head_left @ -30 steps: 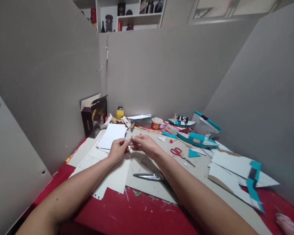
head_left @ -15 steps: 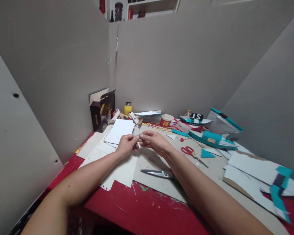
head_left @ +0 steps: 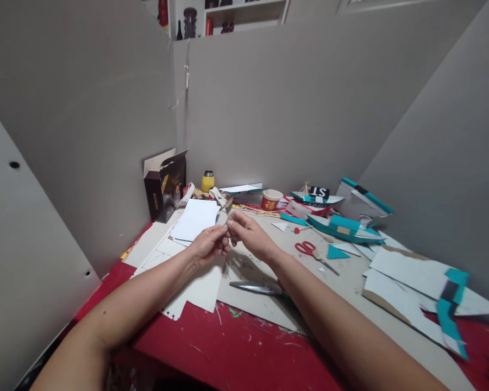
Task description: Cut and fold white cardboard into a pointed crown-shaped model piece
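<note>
My left hand (head_left: 209,241) and my right hand (head_left: 248,233) meet over the middle of the table, fingertips pinched together. Whatever sits between the fingers is too small or hidden to name. Below my left hand lie sheets of white paper with pencil lines (head_left: 158,259), and a smaller stack of white card (head_left: 196,218) rests just behind it. Under my right forearm is a pair of large metal scissors (head_left: 256,288), its handles covered by the arm. Red-handled scissors (head_left: 306,248) lie right of my right hand, beside a teal paper triangle (head_left: 337,252).
Teal-and-white paper boats (head_left: 344,228) stand at the back right. A red paper cup (head_left: 271,200), a yellow bottle (head_left: 207,181) and a dark open box (head_left: 165,187) line the back. White cardboard pieces (head_left: 395,296) lie at the right. Grey panels (head_left: 285,108) enclose the table.
The view has shifted a little, so things on the table sit slightly further left. My right hand has turned slightly, fingers more bent; both hands stay pinched together.
</note>
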`<state>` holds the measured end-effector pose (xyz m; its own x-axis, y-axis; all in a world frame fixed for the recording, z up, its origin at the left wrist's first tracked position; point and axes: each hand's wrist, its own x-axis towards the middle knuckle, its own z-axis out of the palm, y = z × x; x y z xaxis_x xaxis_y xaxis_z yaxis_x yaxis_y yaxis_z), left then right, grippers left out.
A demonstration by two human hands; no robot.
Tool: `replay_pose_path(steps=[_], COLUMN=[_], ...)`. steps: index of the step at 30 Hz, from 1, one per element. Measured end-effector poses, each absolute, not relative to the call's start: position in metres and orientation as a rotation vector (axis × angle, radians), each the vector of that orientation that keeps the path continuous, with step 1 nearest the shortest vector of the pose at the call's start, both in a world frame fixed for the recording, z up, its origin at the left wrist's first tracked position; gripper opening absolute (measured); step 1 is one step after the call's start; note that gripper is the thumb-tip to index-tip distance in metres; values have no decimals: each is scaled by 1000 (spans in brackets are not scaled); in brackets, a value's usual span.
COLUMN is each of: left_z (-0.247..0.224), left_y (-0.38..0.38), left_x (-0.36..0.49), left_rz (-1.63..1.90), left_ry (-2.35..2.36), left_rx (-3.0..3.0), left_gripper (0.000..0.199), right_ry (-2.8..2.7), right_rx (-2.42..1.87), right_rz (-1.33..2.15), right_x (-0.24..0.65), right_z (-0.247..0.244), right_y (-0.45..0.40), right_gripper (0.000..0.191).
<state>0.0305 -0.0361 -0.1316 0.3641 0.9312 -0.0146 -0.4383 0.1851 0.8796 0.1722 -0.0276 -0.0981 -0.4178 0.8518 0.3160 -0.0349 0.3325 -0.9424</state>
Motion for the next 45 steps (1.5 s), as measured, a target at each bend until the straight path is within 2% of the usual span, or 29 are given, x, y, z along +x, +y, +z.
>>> replay_pose_path(steps=[11,17,19,27,34,45], left_z=[-141,-145,-145,-137,-145,-146], left_y=[-36,-34,-33,-30,-27,-29], left_x=[35,37,36,27,25,25], left_rz=[968,933,924,922,875,811], left_ry=[617,657,671,718,805,847], left_rx=[880,821,810,827,895,984], left_gripper=[45,54,55,55,26,22], right_ry=[-1721,-1917,-1958,-1705,-1613,-1609], right_rx=[-730,-783,-774,-843,-869,-887], right_rz=[1104,578,522,706,783,833], right_x=[168,166,164,165,166,165], right_z=[-95,-100,-102,-108,-111,-107], right_y=[-36,-37,-38,-30,-27,-29], right_gripper=[20,17,17,27,40,45])
